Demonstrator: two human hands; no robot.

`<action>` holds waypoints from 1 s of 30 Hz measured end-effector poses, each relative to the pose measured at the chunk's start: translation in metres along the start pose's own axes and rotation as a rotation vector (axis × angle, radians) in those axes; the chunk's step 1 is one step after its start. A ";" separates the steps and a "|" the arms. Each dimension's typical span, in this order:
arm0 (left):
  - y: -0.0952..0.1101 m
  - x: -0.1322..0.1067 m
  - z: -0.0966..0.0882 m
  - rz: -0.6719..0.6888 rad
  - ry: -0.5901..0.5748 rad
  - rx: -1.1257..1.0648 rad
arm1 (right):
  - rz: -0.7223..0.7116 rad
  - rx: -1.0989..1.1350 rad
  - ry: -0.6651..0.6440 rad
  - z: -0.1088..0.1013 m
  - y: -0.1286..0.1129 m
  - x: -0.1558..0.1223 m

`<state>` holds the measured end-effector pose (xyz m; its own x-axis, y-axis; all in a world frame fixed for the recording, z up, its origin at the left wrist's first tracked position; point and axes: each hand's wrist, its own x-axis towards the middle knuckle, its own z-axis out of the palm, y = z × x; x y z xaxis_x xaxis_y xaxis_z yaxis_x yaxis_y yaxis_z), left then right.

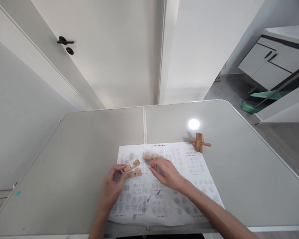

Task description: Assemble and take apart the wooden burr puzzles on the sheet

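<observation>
In the head view, clock directions run from the middle of the white printed sheet (175, 207) on the grey table (94, 139). At nine o'clock, the left hand (112, 187) pinches a notched wooden piece (132, 166) between thumb and fingers; a second wooden piece (138, 173) sits just below it, and whether it is held too I cannot tell. Near eleven, a wooden bar (148, 157) meets the curled fingertips of the right hand (168, 172); whether they grip it I cannot tell. Between one and two, a cross-shaped wooden assembly (199, 143) stands at the sheet's corner, a small dark mark on its near face. The printed title (158, 145) at twelve and the captions are too small to read; dark handwritten marks (149, 199) near eight are illegible.
</observation>
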<state>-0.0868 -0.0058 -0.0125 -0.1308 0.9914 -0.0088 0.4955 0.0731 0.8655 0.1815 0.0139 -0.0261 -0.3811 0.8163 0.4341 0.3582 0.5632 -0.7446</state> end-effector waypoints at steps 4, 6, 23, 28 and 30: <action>-0.005 -0.005 0.000 0.036 0.006 0.022 | -0.053 -0.014 -0.102 0.004 -0.006 -0.002; -0.006 -0.006 -0.001 0.060 0.016 0.027 | -0.058 0.012 -0.118 0.005 -0.008 -0.003; 0.001 -0.002 -0.014 0.416 -0.166 0.402 | 0.369 0.563 -0.115 0.011 0.000 -0.003; -0.002 -0.002 -0.022 0.322 -0.202 0.322 | 0.395 0.700 -0.097 0.009 0.001 0.000; 0.003 -0.002 -0.020 0.249 -0.280 0.247 | 0.394 0.755 -0.105 0.006 0.002 0.002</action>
<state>-0.1024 -0.0101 0.0005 0.2391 0.9708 0.0197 0.6771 -0.1812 0.7132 0.1765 0.0156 -0.0294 -0.4380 0.8975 0.0514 -0.1684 -0.0258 -0.9854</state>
